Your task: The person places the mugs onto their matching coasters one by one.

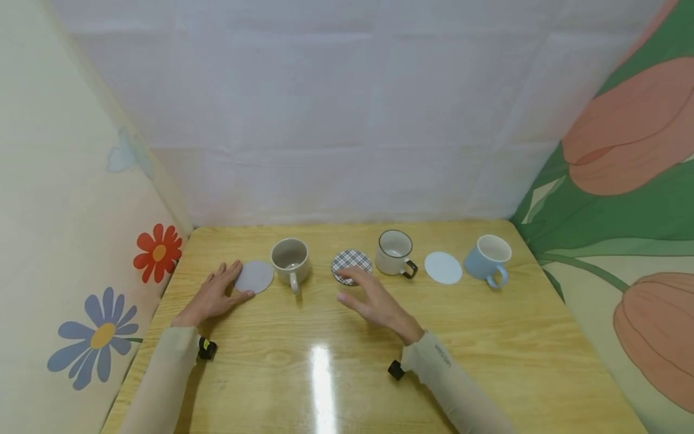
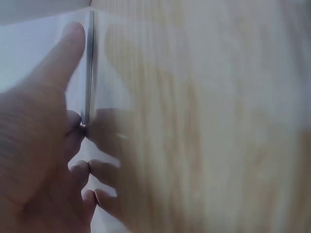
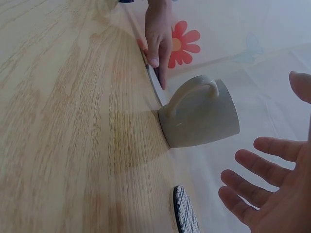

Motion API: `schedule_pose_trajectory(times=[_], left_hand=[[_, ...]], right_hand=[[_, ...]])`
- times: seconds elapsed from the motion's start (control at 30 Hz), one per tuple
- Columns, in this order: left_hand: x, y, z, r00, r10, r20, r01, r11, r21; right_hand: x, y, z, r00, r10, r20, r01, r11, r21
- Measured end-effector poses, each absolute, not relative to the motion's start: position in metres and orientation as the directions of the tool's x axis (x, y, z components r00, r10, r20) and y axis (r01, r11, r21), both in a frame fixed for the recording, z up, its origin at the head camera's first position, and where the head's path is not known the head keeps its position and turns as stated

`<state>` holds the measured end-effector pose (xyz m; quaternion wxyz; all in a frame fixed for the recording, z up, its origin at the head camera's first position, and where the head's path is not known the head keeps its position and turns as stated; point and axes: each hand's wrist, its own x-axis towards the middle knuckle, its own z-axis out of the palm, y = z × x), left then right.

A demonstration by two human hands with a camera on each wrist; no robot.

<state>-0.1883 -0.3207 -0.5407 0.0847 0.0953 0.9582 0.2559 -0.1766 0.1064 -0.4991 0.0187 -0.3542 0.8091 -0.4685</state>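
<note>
My left hand [image 1: 217, 292] rests on the table at the left edge of a plain grey round coaster [image 1: 255, 277]. Its thumb lies by the near side of the coaster and its fingers by the far left side, spread and fairly straight. In the left wrist view the coaster [image 2: 90, 68] appears edge-on beside the thumb. Over the table, my right hand [image 1: 374, 301] hovers with fingers apart and nothing in them, overlapping the near edge of a plaid coaster [image 1: 347, 260]. A beige mug [image 1: 290, 265] stands upright between the two coasters, handle toward me.
Right of the plaid coaster stands a cream mug [image 1: 391, 256] with a dark rim and black handle. Beyond it lie a white round coaster [image 1: 443, 268] and then a blue mug [image 1: 479, 260]. Cloth backdrops [image 1: 347, 120] rise behind and at both sides of the wooden table [image 1: 260, 374].
</note>
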Motion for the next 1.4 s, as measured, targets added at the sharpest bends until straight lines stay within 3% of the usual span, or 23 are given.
schedule_pose_trajectory(times=[0.63, 0.9, 1.4], left_hand=[[-0.182, -0.317, -0.541, -0.970, 0.226, -0.089, 0.151, 0.847, 0.509], [-0.183, -0.320, -0.550, -0.969, 0.241, -0.047, 0.167, 0.789, 0.591], [-0.187, -0.322, -0.551, -0.970, 0.225, -0.091, 0.128, 0.793, 0.595]], right_hand=[[-0.173, 0.090, -0.501, -0.761, -0.586, 0.278, -0.532, 0.318, -0.785], [-0.173, 0.085, -0.504, -0.755, -0.595, 0.275, -0.520, 0.289, -0.803], [-0.176, 0.068, -0.507, -0.756, -0.609, 0.240, -0.473, 0.255, -0.843]])
